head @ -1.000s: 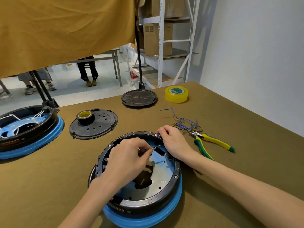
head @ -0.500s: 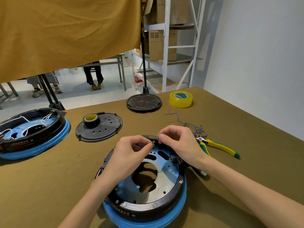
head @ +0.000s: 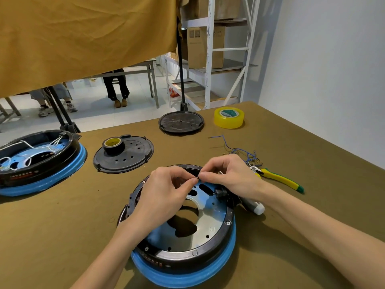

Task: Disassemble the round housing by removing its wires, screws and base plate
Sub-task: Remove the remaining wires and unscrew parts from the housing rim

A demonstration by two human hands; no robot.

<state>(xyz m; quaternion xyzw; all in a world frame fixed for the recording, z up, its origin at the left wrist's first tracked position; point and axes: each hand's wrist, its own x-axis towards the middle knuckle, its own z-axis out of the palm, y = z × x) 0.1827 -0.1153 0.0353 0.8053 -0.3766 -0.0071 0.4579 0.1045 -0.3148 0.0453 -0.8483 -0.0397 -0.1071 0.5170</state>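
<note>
Blue-rimmed round housing (head: 208,236); left hand (head: 164,195), right hand (head: 231,178) pinch tiny part together; no legible labels.

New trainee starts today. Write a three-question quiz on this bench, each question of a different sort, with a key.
1. True or false: the pliers are held in the right hand.
2. What stands on the black perforated disc? A) yellow tape roll B) black tape roll C) pliers
3. Fill in: the cut blue wires lie on the table just beyond the ____ hand.

Key
1. False: the pliers lie on the table; both hands pinch something small over the round housing, the left hand meeting the right fingertip to fingertip.
2. B: the black tape roll. The yellow tape roll stands apart, further back.
3. right
</note>
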